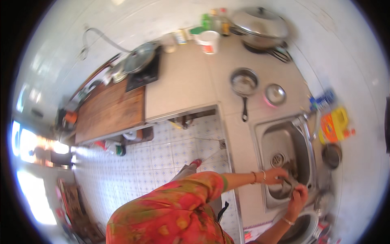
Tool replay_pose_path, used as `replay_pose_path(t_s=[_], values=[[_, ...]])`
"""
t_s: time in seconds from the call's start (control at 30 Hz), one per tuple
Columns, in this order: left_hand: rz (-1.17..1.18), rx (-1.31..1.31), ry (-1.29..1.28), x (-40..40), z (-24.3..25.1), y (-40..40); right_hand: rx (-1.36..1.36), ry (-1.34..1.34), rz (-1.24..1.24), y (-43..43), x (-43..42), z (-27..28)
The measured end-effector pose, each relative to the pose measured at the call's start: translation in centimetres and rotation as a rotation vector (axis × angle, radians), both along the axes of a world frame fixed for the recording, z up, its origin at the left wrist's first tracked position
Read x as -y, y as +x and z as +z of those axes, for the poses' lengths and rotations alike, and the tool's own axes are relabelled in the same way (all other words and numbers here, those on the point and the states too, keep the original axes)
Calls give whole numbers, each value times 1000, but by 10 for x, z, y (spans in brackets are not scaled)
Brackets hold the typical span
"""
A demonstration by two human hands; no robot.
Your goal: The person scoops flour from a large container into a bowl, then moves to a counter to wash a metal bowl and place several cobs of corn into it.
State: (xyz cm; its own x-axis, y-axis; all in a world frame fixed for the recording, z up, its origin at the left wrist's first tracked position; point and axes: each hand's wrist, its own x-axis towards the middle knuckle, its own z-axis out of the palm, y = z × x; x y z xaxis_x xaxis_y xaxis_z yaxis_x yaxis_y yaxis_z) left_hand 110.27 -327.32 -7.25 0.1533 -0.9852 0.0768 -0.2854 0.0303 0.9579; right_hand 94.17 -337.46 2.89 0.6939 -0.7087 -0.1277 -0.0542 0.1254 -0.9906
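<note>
Over the stainless steel sink (268, 134), my left hand (275, 176) and my right hand (298, 196) hold a crumpled greyish-brown cloth (288, 186) between them. The left hand grips its upper side, the right hand its lower right side. Below them, the sink's drain strainer (277, 159) shows, with something dark beside it, too blurred to name. The faucet (301, 120) stands at the sink's upper rim. On the counter lie a small saucepan with a black handle (244, 82) and a round metal lid or bowl (275, 94).
Behind the sink stand a yellow detergent jug (333, 125), a blue bottle (324, 99) and a dark pot (332, 156). A large basin (315, 224) is at the lower right. Farther off are a large lidded pan (259, 29), a white tub (209, 42), a glass-lidded pan (139, 58) and a wooden board (111, 113).
</note>
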Motion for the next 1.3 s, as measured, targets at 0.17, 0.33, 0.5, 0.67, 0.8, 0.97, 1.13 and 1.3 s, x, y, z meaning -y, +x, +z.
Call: replay_pose_path(t_s=[0.17,0.33,0.5,0.67,0.8,0.97,1.13,1.3], values=[[95,-782,270,2,-6,-24,-30,7,-68,11,-18,-29],[230,-1673,143,-24,33,-24,-430,-445,97,15,-34,-64],[342,-1174,137,-41,-10,-10,-261,-264,66,38,-63,-82],[470,-1035,178,-104,21,22,-210,-255,113,67,-64,-103],[743,-1115,299,-175,25,45,-70,50,173,114,-115,-81],[1013,-1123,78,-325,-4,68,-72,122,296,177,-215,-61],[1351,-1198,-87,-520,-8,51,-112,-55,628,249,-337,-96],[1698,-1290,-84,-700,-44,-16,4,158,679,351,-496,-58]])
